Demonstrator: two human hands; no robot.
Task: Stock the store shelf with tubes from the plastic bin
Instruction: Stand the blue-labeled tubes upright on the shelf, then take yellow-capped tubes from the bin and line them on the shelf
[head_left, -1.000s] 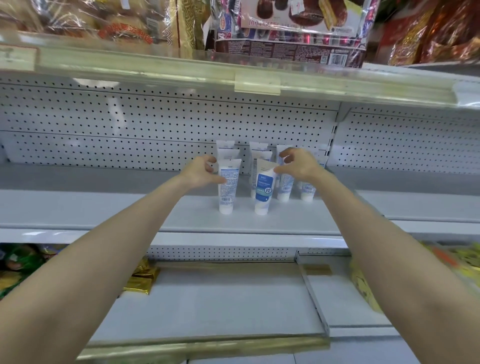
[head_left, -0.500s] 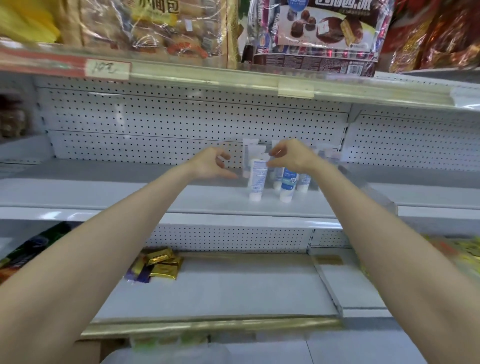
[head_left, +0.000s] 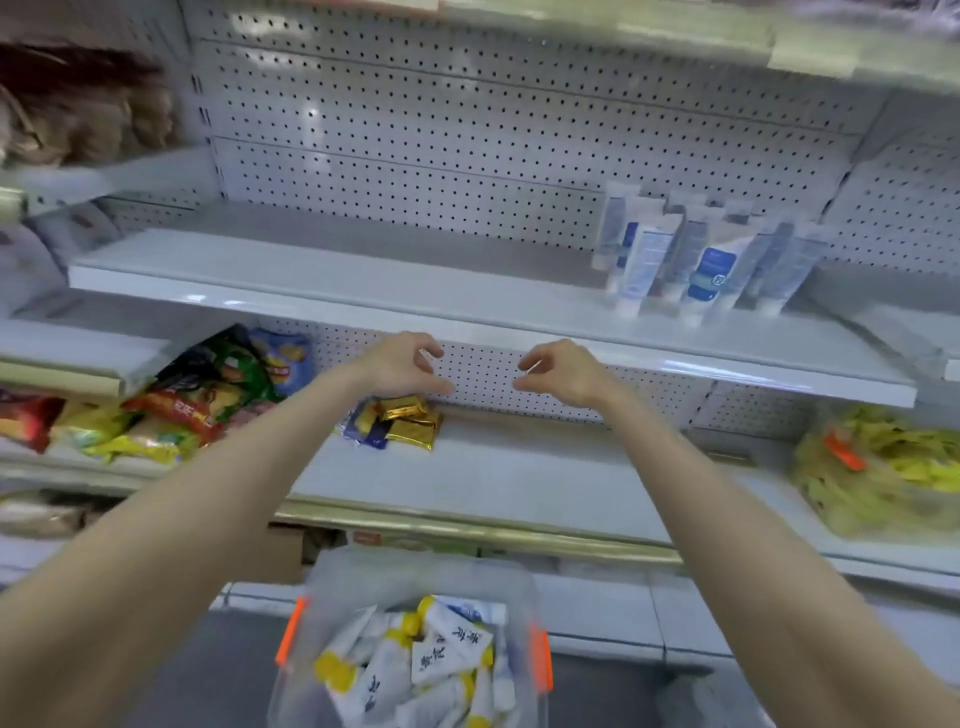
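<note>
**A:** Shelf (head_left: 337, 288)?
**B:** White, with a pegboard (head_left: 415, 130) back. The tubes (head_left: 698, 265) are at its right end, in a tight cluster. They are white with blue labels and stand cap-down, some leaning. Too blurred to count.
**A:** Bin (head_left: 363, 577)?
**B:** Clear plastic with orange handles, low in view between the forearms. It holds a heap (head_left: 447, 649) of white tubes with yellow caps, lying crosswise.
**A:** Left hand (head_left: 402, 364)?
**B:** Released, grasping nothing. The fingers are loosely curled, in the air before the shelf's front edge, well left of the tubes.
**A:** Right hand (head_left: 561, 371)?
**B:** Likewise released, with nothing in it and the fingers loosely curled. It is near the left hand but apart from it, below and left of the tubes.
**A:** Lower shelf (head_left: 493, 478)?
**B:** Gold packets (head_left: 410, 423) lie toward the back, seen just below the left hand. Snack bags (head_left: 218, 389) are at the left, and a yellow bag (head_left: 883, 467) is at the right.
</note>
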